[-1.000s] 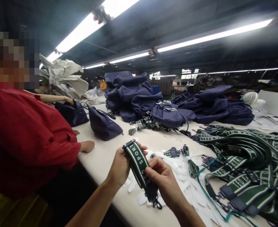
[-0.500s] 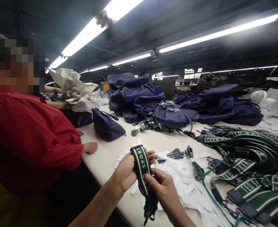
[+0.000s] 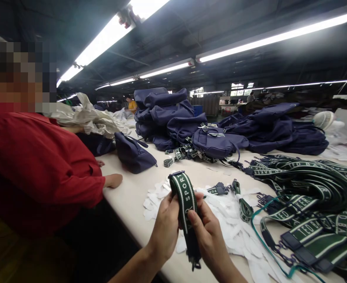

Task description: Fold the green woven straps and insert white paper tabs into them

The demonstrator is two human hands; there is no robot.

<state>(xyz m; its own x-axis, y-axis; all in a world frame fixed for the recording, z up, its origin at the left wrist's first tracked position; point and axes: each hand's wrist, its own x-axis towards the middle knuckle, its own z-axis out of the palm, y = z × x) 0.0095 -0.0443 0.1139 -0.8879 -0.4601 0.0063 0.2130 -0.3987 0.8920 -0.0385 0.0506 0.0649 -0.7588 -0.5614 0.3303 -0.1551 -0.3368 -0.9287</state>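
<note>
Both my hands grip one folded green strap [image 3: 184, 194] with white stripes and lettering, held upright above the near edge of the pale table [image 3: 126, 192]. My left hand [image 3: 166, 228] clasps it from the left, and my right hand [image 3: 209, 236] pinches it from the right. A dark navy end with a metal clip [image 3: 194, 257] hangs below my fingers. Scattered white paper pieces [image 3: 232, 224] lie on the table under the strap.
A big heap of green straps [image 3: 311, 196] fills the right. Navy bags [image 3: 173, 118] are stacked at the back, one small navy bag [image 3: 133, 153] nearer. A person in a red top [image 3: 37, 165] leans on the table at my left, beside crumpled white paper [image 3: 87, 116].
The strap and both my hands have shifted right and closer together. The crumpled white paper at the back left has come down lower.
</note>
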